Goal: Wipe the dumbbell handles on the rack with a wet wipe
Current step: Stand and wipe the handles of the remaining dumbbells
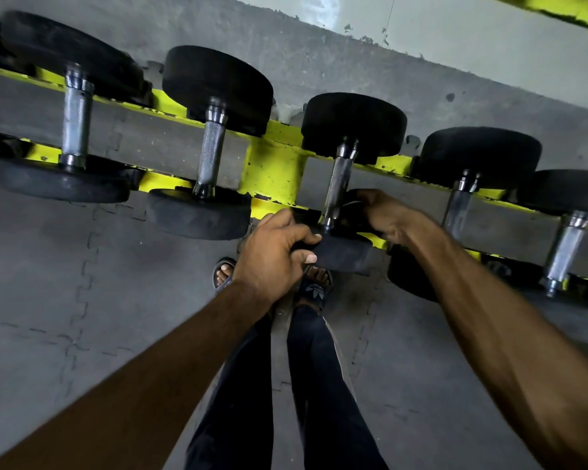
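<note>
2 legs in dark pants [306,385] and sandals [314,287] stand on a grey floor [48,283] made of puzzle mats. the left hand [272,256] grips the near black weight [342,256] of 1 dumbbell at the near edge of the yellow rack [272,167]. the right hand [384,215] pinches a dark wipe [352,205] just beside the near end of the shiny handle [337,181]. the handle's long way runs from the rack's near edge to its far edge, toward the grey wall [319,62].
</note>
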Motion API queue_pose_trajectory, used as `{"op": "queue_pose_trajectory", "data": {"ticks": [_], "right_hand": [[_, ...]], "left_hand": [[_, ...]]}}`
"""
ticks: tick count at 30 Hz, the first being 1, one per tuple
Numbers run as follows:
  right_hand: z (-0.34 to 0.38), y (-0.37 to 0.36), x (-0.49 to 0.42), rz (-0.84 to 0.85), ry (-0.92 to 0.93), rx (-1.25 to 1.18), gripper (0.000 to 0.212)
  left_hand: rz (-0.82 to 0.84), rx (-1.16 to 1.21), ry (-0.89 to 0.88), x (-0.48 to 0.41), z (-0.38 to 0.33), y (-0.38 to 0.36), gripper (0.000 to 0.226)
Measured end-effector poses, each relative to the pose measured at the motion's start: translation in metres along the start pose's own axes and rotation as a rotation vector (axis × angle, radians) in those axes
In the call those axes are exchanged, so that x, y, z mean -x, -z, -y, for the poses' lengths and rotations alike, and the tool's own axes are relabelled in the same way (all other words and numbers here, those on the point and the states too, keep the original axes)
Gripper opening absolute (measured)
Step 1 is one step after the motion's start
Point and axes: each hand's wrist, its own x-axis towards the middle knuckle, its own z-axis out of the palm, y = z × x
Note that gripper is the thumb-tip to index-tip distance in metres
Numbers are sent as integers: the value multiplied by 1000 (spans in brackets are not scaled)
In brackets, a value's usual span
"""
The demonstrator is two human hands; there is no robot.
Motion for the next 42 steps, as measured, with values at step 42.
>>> {"op": "queue_pose_trajectory", "data": {"ticks": [42], "right_hand": [[69,-60,13,232,448,1759,4]], "left_hand": [[1,37,13,-1,2,-4,24]]}}
